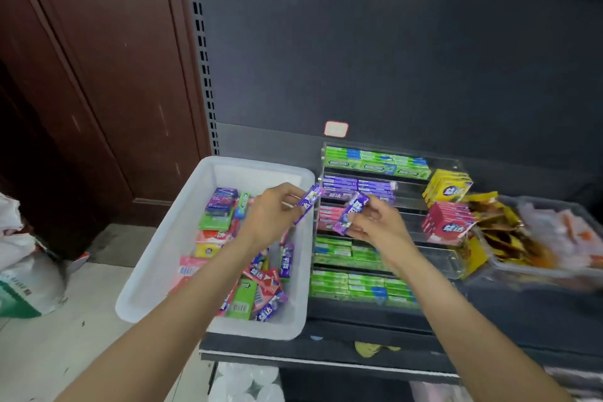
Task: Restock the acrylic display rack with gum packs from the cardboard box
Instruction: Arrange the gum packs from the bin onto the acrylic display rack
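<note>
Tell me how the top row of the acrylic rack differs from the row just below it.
The top row holds green Doublemint packs; the second row holds purple packs. The top row is filled across its width, while the second row has packs only at its left and middle, with its right end bare. Both hold slim packs lying flat, ends facing out.

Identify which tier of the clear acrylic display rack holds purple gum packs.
The second tier from the top of the clear acrylic rack; the top tier and two lowest hold green packs.
</note>
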